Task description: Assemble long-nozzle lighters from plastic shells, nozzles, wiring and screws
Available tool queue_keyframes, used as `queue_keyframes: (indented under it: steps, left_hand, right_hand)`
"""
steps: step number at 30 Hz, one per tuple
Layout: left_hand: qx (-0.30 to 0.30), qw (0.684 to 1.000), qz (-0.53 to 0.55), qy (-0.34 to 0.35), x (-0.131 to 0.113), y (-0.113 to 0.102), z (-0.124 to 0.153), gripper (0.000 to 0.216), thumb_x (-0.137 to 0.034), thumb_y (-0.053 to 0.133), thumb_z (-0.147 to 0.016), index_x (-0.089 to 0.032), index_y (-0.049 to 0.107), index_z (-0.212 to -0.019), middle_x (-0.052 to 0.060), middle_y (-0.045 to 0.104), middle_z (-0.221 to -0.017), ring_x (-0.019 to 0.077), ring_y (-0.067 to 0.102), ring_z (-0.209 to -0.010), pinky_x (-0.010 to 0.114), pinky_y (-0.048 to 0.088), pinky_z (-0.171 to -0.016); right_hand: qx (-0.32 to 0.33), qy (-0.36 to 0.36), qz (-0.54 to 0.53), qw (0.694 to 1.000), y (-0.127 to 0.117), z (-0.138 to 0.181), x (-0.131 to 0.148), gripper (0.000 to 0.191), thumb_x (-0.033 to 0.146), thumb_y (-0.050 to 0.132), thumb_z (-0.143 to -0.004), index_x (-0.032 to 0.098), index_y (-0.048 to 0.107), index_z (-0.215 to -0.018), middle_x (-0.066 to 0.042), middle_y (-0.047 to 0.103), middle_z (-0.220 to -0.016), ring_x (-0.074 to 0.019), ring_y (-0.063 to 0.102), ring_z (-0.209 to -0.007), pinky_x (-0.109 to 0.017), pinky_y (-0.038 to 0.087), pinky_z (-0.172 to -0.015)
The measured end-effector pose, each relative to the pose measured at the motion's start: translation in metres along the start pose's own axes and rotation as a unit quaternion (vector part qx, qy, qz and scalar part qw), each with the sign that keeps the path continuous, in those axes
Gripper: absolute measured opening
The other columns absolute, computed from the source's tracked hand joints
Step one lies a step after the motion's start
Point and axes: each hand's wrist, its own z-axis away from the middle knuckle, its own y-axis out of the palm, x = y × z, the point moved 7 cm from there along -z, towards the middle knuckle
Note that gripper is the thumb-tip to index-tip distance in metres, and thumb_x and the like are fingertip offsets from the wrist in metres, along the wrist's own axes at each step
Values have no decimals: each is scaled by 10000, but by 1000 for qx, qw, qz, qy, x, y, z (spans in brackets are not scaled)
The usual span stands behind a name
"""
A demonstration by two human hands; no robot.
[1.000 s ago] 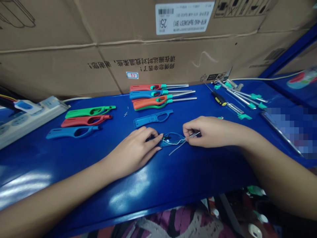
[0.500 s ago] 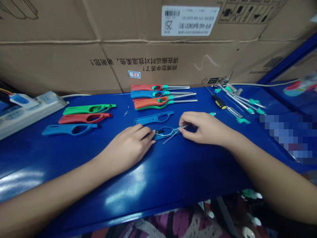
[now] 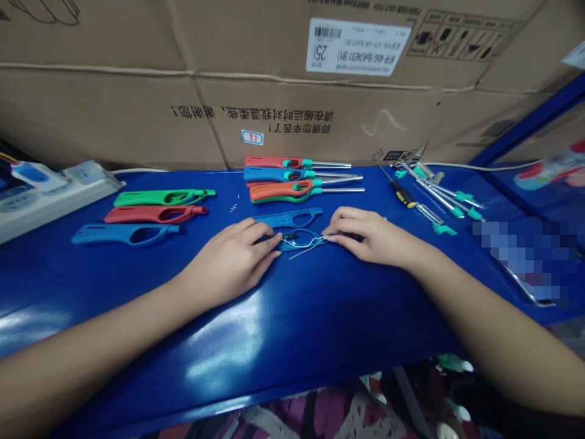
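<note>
Between my hands lies a blue lighter shell half (image 3: 299, 246) with a white wire and a thin clear tube showing across its trigger opening. My left hand (image 3: 244, 253) grips its left end, fingers pressed together over it. At the other end my right hand (image 3: 365, 236) pinches the wires and tube by the shell's tip; exactly what its fingertips hold is partly hidden. Just behind is a second blue shell half (image 3: 292, 218), partly covered by my left hand. Beyond it, several long lighters with metal barrels (image 3: 301, 177) lie stacked.
Green, red and blue handle shells (image 3: 132, 235) lie at left, near a white power strip (image 3: 55, 195). Tiny screws (image 3: 234, 207) rest behind my left hand. At right are a screwdriver (image 3: 402, 192) and several metal barrels (image 3: 441, 192). A cardboard box (image 3: 137, 131) walls off the back.
My right hand has moved slightly left, closer to the shell, and its fingertips now sit at the shell's tip. The clear tube has shifted a little left. The camera view has tilted slightly.
</note>
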Motion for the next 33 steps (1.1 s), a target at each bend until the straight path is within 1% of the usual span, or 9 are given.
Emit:
queue_keyframes:
  steps: [4, 11, 16, 19, 22, 24, 26, 29, 33]
  left_hand:
    - [-3, 1000, 3, -3, 1, 1, 1, 346, -294, 497, -1009, -97, 721, -1185, 131, 694, -1014, 260, 617, -889, 411, 572, -775]
    - [2, 1000, 18, -10, 4, 2, 1, 334, -298, 496, -1008, -130, 720, -1189, 128, 694, -1025, 248, 627, -902, 404, 570, -793]
    - [0, 1000, 19, -22, 6, -1, 0, 336, -313, 495, -1000, -148, 726, -1179, 123, 706, -1047, 247, 646, -924, 400, 573, -810]
    - [-6, 998, 41, -40, 7, -5, -1, 344, -348, 534, -967, -131, 736, -1141, 121, 711, -1040, 256, 658, -925, 411, 578, -816]
    - [-38, 996, 61, -60, 4, -12, -3, 395, -374, 587, -933, -98, 708, -1188, 138, 705, -1089, 276, 654, -962, 430, 571, -847]
    - [-71, 993, 80, -58, -1, -16, -4, 390, -339, 605, -931, -94, 686, -1225, 142, 700, -1133, 274, 640, -1002, 428, 552, -890]
    - [-84, 990, 102, -43, -7, -16, -5, 333, -290, 607, -941, -120, 688, -1216, 125, 705, -1140, 256, 627, -1011, 415, 531, -906]
    - [-68, 988, 131, -35, -14, -10, -7, 280, -267, 595, -964, -169, 685, -1210, 91, 713, -1136, 234, 611, -1005, 398, 501, -887]
    - [-45, 983, 165, -66, -14, -4, -9, 231, -304, 584, -989, -213, 691, -1172, 53, 712, -1131, 221, 579, -1032, 394, 439, -894]
  right_hand:
    - [-2, -6, 10, 1000, -1, 0, 1, 226, 213, 515, -997, 189, 730, -1060, -93, 655, -1018, -188, 648, -922, -333, 522, -840]
    - [-4, 10, 0, 1000, -1, 0, 0, 208, 228, 569, -972, 205, 762, -1045, -83, 678, -999, -183, 661, -879, -319, 527, -799]
    - [-16, -8, 4, 1000, -2, 0, 1, 211, 224, 564, -976, 209, 760, -1052, -80, 677, -984, -178, 656, -867, -315, 528, -781]
    - [-26, -19, 24, 999, -6, 2, 5, 224, 226, 544, -990, 204, 755, -1060, -83, 673, -992, -177, 649, -873, -315, 523, -783]
    - [-27, -24, 48, 998, -11, 4, 13, 252, 222, 511, -1006, 192, 748, -1090, -91, 668, -1017, -176, 642, -888, -309, 515, -782]
    - [-23, -26, 66, 997, -13, 5, 19, 268, 220, 494, -1014, 184, 742, -1108, -98, 666, -1031, -180, 637, -897, -311, 511, -781]
    - [-17, -28, 80, 996, -12, 6, 24, 279, 221, 479, -1020, 186, 735, -1124, -102, 665, -1041, -186, 632, -906, -314, 510, -782]
    - [-9, -34, 98, 995, -7, 6, 31, 295, 215, 458, -1025, 198, 727, -1143, -102, 665, -1058, -189, 630, -917, -312, 509, -782]
    - [-2, -52, 115, 992, -1, 6, 41, 303, 169, 455, -1014, 185, 716, -1168, -106, 668, -1072, -193, 628, -929, -311, 505, -780]
